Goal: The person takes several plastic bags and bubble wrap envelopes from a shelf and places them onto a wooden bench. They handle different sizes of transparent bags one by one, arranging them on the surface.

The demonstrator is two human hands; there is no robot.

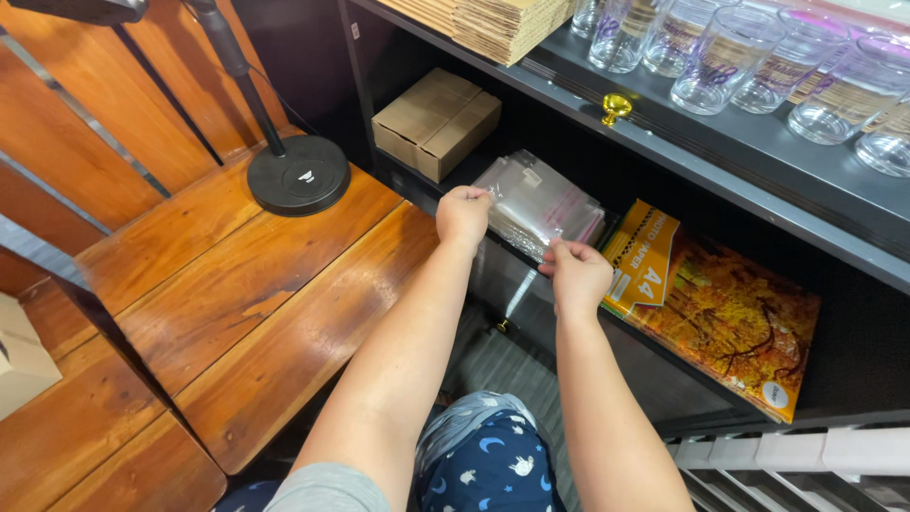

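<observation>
Right hand [578, 275]: fingers pinched on near edge of clear bag stack [542, 204], stack at its 11 o'clock. Left hand [463, 214]: fingertips closed on stack's left corner. Stack lies on dark shelf [853, 365]; cardboard box [436, 121] beyond at 10 o'clock.

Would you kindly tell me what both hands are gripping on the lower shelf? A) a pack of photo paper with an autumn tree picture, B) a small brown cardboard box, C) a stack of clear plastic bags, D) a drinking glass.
C: the left hand and right hand pinch the near edge of the stack of clear plastic bags.
</observation>
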